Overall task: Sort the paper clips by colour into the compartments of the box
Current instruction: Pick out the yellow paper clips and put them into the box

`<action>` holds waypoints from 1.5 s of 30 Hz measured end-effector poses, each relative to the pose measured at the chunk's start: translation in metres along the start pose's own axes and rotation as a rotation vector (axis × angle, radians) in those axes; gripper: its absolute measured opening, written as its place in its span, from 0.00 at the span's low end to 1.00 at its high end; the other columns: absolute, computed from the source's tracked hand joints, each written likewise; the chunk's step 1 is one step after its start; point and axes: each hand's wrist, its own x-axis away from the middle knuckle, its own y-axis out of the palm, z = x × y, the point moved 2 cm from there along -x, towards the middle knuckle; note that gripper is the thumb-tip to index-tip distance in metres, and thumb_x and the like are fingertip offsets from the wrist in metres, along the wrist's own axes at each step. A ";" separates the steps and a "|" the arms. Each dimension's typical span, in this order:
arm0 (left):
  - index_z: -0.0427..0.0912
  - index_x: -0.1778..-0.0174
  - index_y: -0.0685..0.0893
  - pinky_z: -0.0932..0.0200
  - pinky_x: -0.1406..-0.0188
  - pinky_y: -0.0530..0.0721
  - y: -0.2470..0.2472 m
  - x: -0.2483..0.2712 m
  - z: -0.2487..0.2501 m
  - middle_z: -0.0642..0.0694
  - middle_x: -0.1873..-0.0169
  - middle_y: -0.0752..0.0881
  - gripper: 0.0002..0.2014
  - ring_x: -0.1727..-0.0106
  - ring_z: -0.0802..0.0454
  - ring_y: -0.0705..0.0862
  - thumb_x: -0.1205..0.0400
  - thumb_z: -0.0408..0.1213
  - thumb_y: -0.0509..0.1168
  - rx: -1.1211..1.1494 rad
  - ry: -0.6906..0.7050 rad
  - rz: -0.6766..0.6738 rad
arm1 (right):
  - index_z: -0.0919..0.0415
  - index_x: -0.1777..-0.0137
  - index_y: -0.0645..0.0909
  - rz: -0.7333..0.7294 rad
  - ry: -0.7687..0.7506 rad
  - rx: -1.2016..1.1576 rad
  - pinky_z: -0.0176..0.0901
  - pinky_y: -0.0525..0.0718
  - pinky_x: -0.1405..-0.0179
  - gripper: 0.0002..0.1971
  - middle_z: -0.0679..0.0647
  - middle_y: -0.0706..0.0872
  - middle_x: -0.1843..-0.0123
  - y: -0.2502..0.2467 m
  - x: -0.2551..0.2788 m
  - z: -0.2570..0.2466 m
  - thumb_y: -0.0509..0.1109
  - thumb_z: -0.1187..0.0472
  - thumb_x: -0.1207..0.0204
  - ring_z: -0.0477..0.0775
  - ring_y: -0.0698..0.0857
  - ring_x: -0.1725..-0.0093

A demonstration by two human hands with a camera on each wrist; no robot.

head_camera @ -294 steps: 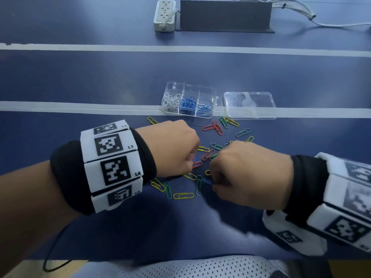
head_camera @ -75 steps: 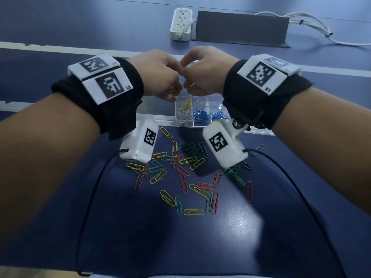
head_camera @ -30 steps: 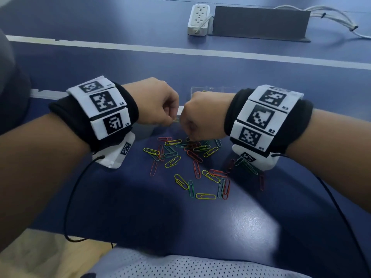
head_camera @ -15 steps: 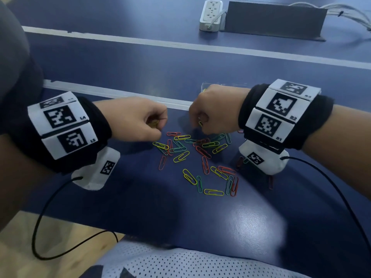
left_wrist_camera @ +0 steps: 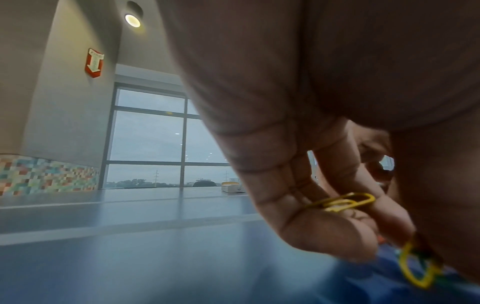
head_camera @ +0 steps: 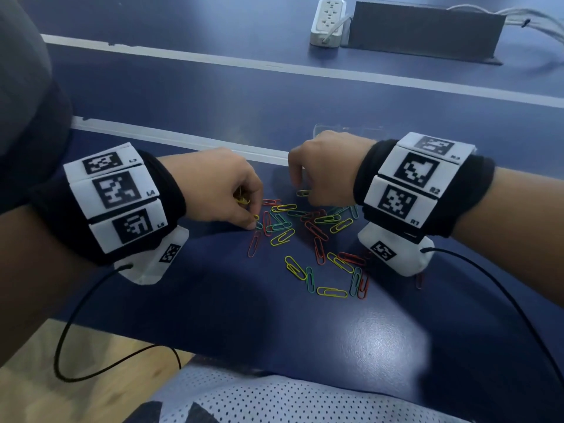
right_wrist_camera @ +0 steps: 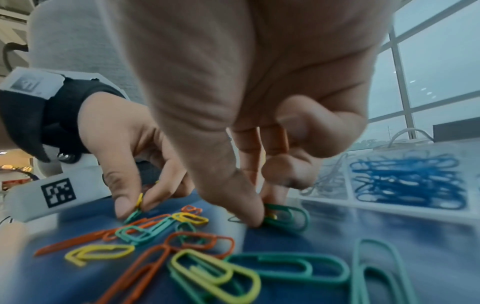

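Observation:
Several yellow, green and orange paper clips (head_camera: 308, 236) lie in a loose pile on the blue table. My left hand (head_camera: 253, 221) is at the pile's left edge. It keeps yellow clips (left_wrist_camera: 342, 202) in its curled fingers while thumb and forefinger pinch another yellow clip (left_wrist_camera: 415, 269). My right hand (head_camera: 300, 193) is at the pile's far edge, with thumb and forefinger pinched on a green clip (right_wrist_camera: 285, 216) that shows a bit of yellow under it. The clear box (right_wrist_camera: 415, 214) holds blue clips (right_wrist_camera: 407, 181) and white clips (right_wrist_camera: 330, 174). In the head view my right hand hides most of it.
A clear lid (head_camera: 345, 128) shows just beyond my right hand. At the table's far side stand a white power strip (head_camera: 328, 21) and a dark bar (head_camera: 424, 32). White tape lines (head_camera: 183, 138) cross the table. Black cables (head_camera: 91, 300) hang from both wrist cameras.
Both hands came back from the box to the pile. Over the last half second the left hand moved right onto a yellow clip, and the right hand's fingers dropped onto a clip.

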 end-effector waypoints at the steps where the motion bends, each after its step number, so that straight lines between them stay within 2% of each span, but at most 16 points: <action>1: 0.55 0.67 0.85 0.58 0.62 0.79 -0.001 0.001 -0.001 0.50 0.66 0.86 0.05 0.64 0.54 0.81 0.31 0.48 0.74 0.017 -0.006 0.011 | 0.54 0.49 0.84 -0.008 -0.006 -0.002 0.48 0.85 0.55 0.13 0.53 0.88 0.54 0.000 0.000 0.000 0.67 0.64 0.32 0.62 0.85 0.49; 4: 0.56 0.68 0.85 0.67 0.70 0.72 -0.003 0.001 -0.003 0.57 0.75 0.84 0.04 0.70 0.63 0.78 0.30 0.48 0.73 0.064 -0.025 0.036 | 0.53 0.50 0.86 -0.003 -0.003 -0.030 0.47 0.86 0.52 0.12 0.53 0.90 0.53 0.000 0.002 0.003 0.69 0.62 0.33 0.61 0.86 0.49; 6: 0.58 0.67 0.84 0.69 0.71 0.70 -0.005 0.000 -0.003 0.61 0.77 0.83 0.04 0.70 0.68 0.78 0.29 0.47 0.72 0.085 -0.016 0.046 | 0.53 0.54 0.87 0.005 -0.004 -0.047 0.49 0.87 0.51 0.08 0.54 0.89 0.56 -0.001 0.002 0.003 0.71 0.59 0.33 0.62 0.86 0.52; 9: 0.57 0.64 0.85 0.68 0.68 0.72 -0.009 0.000 0.000 0.57 0.74 0.84 0.03 0.68 0.64 0.79 0.26 0.45 0.70 0.109 -0.009 0.086 | 0.58 0.61 0.85 -0.005 -0.003 -0.014 0.46 0.86 0.56 0.05 0.55 0.84 0.64 -0.002 0.002 0.001 0.69 0.59 0.33 0.64 0.86 0.54; 13: 0.56 0.65 0.81 0.67 0.65 0.74 -0.011 0.000 0.007 0.54 0.70 0.84 0.06 0.66 0.59 0.80 0.24 0.40 0.65 0.116 -0.006 0.130 | 0.60 0.57 0.87 -0.018 -0.032 0.038 0.42 0.79 0.64 0.09 0.57 0.83 0.65 0.000 0.004 -0.003 0.67 0.59 0.32 0.63 0.85 0.54; 15: 0.56 0.63 0.80 0.64 0.65 0.73 -0.010 -0.002 0.011 0.54 0.71 0.82 0.07 0.68 0.61 0.78 0.24 0.37 0.63 0.107 -0.015 0.131 | 0.59 0.62 0.83 0.002 -0.055 0.007 0.44 0.82 0.61 0.06 0.56 0.85 0.63 -0.001 0.003 -0.003 0.67 0.58 0.33 0.63 0.85 0.55; 17: 0.55 0.57 0.79 0.61 0.63 0.72 -0.007 -0.007 0.015 0.54 0.70 0.81 0.08 0.68 0.62 0.76 0.24 0.35 0.61 0.089 -0.025 0.131 | 0.51 0.66 0.77 0.043 -0.080 -0.064 0.47 0.84 0.55 0.03 0.53 0.84 0.62 -0.006 0.006 -0.001 0.67 0.55 0.33 0.61 0.83 0.55; 20: 0.54 0.56 0.78 0.63 0.60 0.69 -0.006 -0.015 0.022 0.56 0.70 0.78 0.10 0.68 0.64 0.74 0.22 0.33 0.57 0.063 -0.026 0.141 | 0.51 0.61 0.78 0.158 -0.097 -0.189 0.45 0.80 0.52 0.03 0.50 0.81 0.63 -0.015 0.012 0.007 0.66 0.54 0.32 0.56 0.76 0.61; 22: 0.54 0.58 0.79 0.60 0.66 0.69 -0.007 -0.019 0.025 0.57 0.71 0.78 0.11 0.69 0.64 0.74 0.22 0.32 0.56 0.059 -0.024 0.134 | 0.54 0.54 0.80 0.235 -0.079 -0.250 0.43 0.77 0.55 0.07 0.47 0.79 0.68 -0.017 0.018 0.016 0.65 0.58 0.31 0.54 0.73 0.68; 24: 0.53 0.60 0.80 0.63 0.68 0.71 -0.007 -0.022 0.028 0.56 0.71 0.80 0.11 0.68 0.62 0.75 0.22 0.33 0.56 0.043 -0.008 0.109 | 0.52 0.48 0.81 0.219 -0.050 -0.248 0.43 0.77 0.57 0.11 0.45 0.77 0.70 -0.014 0.024 0.023 0.63 0.61 0.29 0.50 0.71 0.71; 27: 0.53 0.58 0.84 0.59 0.59 0.78 -0.004 -0.024 0.029 0.52 0.66 0.83 0.04 0.64 0.55 0.78 0.23 0.41 0.64 0.001 0.034 0.081 | 0.49 0.47 0.85 0.081 -0.053 -0.161 0.45 0.80 0.52 0.15 0.51 0.82 0.62 -0.007 0.037 0.024 0.61 0.63 0.27 0.57 0.77 0.61; 30: 0.51 0.57 0.86 0.57 0.55 0.81 -0.002 -0.027 0.031 0.49 0.64 0.85 0.07 0.62 0.52 0.80 0.27 0.47 0.71 -0.044 0.060 0.065 | 0.47 0.48 0.86 0.007 -0.089 -0.108 0.49 0.84 0.48 0.16 0.56 0.87 0.56 -0.001 0.045 0.022 0.60 0.63 0.26 0.61 0.84 0.50; 32: 0.49 0.58 0.86 0.55 0.54 0.82 -0.003 -0.028 0.035 0.47 0.62 0.86 0.07 0.60 0.50 0.81 0.28 0.46 0.72 -0.093 0.071 0.068 | 0.45 0.48 0.85 -0.027 -0.086 -0.082 0.52 0.84 0.47 0.17 0.55 0.82 0.57 0.002 0.047 0.020 0.59 0.63 0.26 0.62 0.84 0.49; 36: 0.52 0.66 0.83 0.57 0.55 0.82 -0.004 -0.030 0.040 0.49 0.62 0.86 0.03 0.60 0.52 0.80 0.27 0.42 0.69 -0.134 0.072 0.057 | 0.50 0.51 0.86 -0.064 -0.088 -0.007 0.56 0.86 0.47 0.15 0.57 0.86 0.48 0.007 0.048 0.020 0.59 0.62 0.26 0.65 0.85 0.47; 40: 0.52 0.67 0.82 0.59 0.57 0.81 -0.002 -0.030 0.039 0.49 0.63 0.87 0.03 0.61 0.52 0.81 0.27 0.41 0.69 -0.103 0.051 0.041 | 0.49 0.64 0.77 -0.055 -0.055 0.042 0.50 0.84 0.56 0.05 0.56 0.83 0.53 0.009 0.049 0.017 0.64 0.53 0.28 0.66 0.85 0.50; 45: 0.49 0.59 0.86 0.58 0.58 0.80 -0.007 -0.031 0.034 0.48 0.63 0.86 0.08 0.61 0.51 0.82 0.30 0.45 0.75 -0.052 0.019 0.061 | 0.54 0.50 0.83 -0.028 -0.030 0.065 0.50 0.82 0.57 0.10 0.55 0.83 0.46 0.011 0.046 0.021 0.66 0.52 0.27 0.65 0.84 0.45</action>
